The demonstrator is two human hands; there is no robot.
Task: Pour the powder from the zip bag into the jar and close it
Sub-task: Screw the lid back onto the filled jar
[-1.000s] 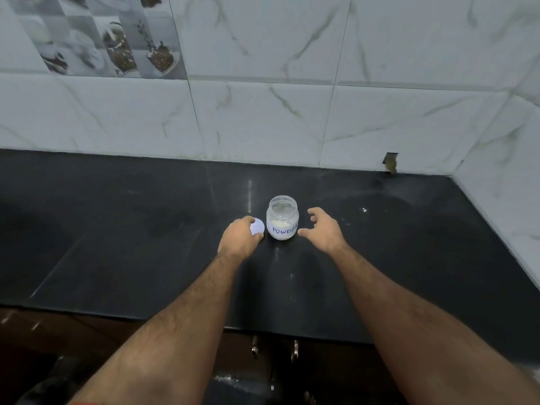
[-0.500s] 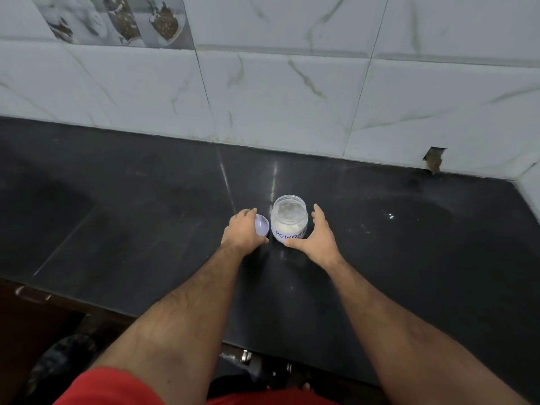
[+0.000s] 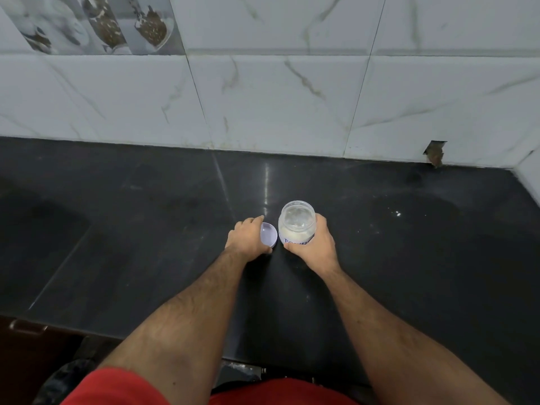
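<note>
A small clear jar (image 3: 297, 222) with blue handwriting and white powder in its lower part stands open on the black counter (image 3: 146, 229). My right hand (image 3: 314, 247) wraps around its right and front side. Just left of it, my left hand (image 3: 247, 239) grips the white lid (image 3: 268, 234), tilted with its hollow underside facing right toward the jar. No zip bag is in view.
White marble-look wall tiles rise behind the counter, with a chipped hole (image 3: 434, 153) at the back right. A few white specks (image 3: 397, 213) lie right of the jar. The counter's front edge runs near my red clothing (image 3: 117, 387).
My right hand, open beside the jar a second ago, has closed around it. My left hand has tipped the lid up on edge. The camera has moved closer and tilted down.
</note>
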